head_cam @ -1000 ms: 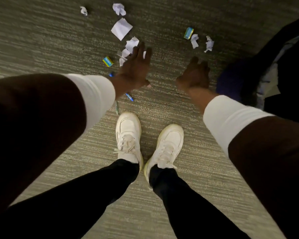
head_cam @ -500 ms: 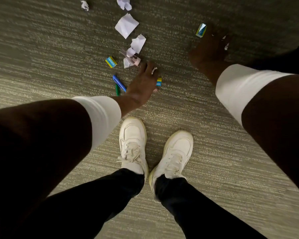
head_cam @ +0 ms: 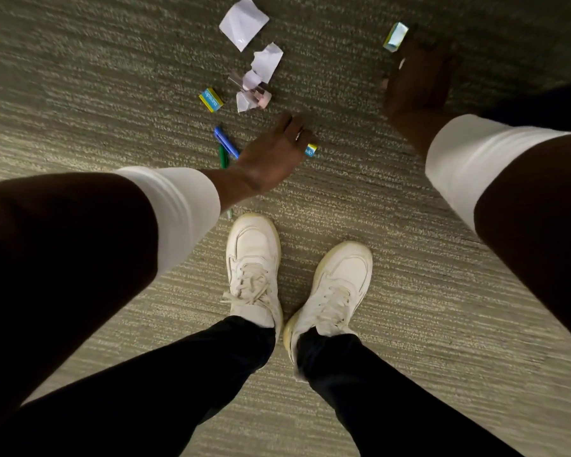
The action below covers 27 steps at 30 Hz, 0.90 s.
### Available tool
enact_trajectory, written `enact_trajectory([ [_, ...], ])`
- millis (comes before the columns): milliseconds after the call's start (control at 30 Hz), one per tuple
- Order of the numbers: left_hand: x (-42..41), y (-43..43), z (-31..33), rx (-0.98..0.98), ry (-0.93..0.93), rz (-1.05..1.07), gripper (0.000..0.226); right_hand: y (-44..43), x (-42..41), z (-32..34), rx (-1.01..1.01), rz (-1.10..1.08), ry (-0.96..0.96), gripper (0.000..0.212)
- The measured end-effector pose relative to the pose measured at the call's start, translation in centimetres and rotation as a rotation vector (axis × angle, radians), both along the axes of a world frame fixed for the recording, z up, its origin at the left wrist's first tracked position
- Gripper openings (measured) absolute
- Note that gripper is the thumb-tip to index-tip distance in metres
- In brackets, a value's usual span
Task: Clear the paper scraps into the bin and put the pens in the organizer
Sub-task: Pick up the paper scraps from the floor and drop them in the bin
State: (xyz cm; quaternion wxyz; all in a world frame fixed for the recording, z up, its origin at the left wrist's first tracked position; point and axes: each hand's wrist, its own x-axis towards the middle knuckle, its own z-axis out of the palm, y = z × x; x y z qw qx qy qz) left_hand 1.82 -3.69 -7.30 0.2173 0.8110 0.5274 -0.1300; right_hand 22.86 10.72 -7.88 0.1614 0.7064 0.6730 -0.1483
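Paper scraps (head_cam: 267, 62) and pens (head_cam: 226, 144) lie on the floor (head_cam: 80, 94), nothing visibly cleared; left hand (head_cam: 271, 153) open, right hand (head_cam: 417, 84) unclear.

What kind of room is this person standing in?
Probably an office or similar workroom: low-pile striped grey carpet, with paper scraps, pens and small stationery boxes scattered on it.
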Motion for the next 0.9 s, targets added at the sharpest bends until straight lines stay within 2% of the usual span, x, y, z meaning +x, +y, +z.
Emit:
enact_trajectory([
  [167,0.2,-0.4,-0.4,-0.020,-0.030,0.009,0.051,0.1,0.2,0.0,-0.026,0.037,-0.069,0.044],
  [333,0.9,-1.0,0.1,-0.021,-0.101,0.172,0.048,-1.9,0.7,1.3,-0.080,-0.193,0.094,0.056],
  [433,1.1,-1.1,0.2,-0.058,-0.117,0.318,0.044,-2.2,0.3,2.1,-0.054,-0.246,0.086,0.053],
  [733,-1.6,-0.4,2.3,-0.131,-0.297,0.555,0.025,-0.2,-0.1,5.1,0.093,-0.137,0.140,0.036],
  [900,-2.2,-1.6,3.8,-0.067,-0.428,0.636,0.014,0.4,-0.7,5.7,0.005,-0.158,0.203,0.037],
])
